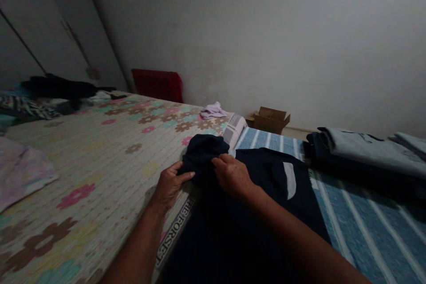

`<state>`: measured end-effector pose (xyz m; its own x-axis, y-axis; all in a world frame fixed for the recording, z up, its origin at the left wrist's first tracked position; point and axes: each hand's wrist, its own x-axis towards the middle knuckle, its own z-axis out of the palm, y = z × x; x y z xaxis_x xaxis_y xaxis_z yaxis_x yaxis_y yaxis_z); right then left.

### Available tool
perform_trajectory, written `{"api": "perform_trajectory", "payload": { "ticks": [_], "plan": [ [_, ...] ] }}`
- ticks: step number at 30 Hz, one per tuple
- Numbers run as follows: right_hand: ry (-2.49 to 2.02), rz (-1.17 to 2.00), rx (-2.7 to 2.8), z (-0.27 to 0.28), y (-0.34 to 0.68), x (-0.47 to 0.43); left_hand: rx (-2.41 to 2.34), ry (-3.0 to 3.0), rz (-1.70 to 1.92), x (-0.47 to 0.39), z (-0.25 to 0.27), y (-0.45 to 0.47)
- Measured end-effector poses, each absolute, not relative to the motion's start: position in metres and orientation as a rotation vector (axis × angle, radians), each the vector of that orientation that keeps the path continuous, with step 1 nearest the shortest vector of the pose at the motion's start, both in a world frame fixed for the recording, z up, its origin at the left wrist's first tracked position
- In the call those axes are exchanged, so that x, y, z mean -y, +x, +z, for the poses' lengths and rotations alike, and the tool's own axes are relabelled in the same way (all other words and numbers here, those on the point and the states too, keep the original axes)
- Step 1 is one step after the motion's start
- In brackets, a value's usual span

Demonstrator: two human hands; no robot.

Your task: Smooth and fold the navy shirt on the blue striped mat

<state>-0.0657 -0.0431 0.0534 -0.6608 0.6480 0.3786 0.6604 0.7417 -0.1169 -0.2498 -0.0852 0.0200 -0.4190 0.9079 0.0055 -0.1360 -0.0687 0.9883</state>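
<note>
Head view, left fingers (186, 177) and right fingers (222, 159) pinching navy garment (204, 145), folded clothes (369, 153) right, box (269, 123) beyond

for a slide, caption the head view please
Left hand and right hand hold a dark garment, partly bunched, over floral cover and striped cover.

Head view: head-worn, facing forward and down
Navy garment (229, 230): close, lower centre
Pale wall (266, 40): farther, across top
</note>
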Motion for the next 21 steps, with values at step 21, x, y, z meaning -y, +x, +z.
{"api": "perform_trajectory", "payload": {
  "ticks": [21],
  "plan": [
    [-0.802,0.772,2.262,0.060,-0.096,-0.016,-1.356,0.988,1.569,0.087,0.022,-0.252]
  ]
}}
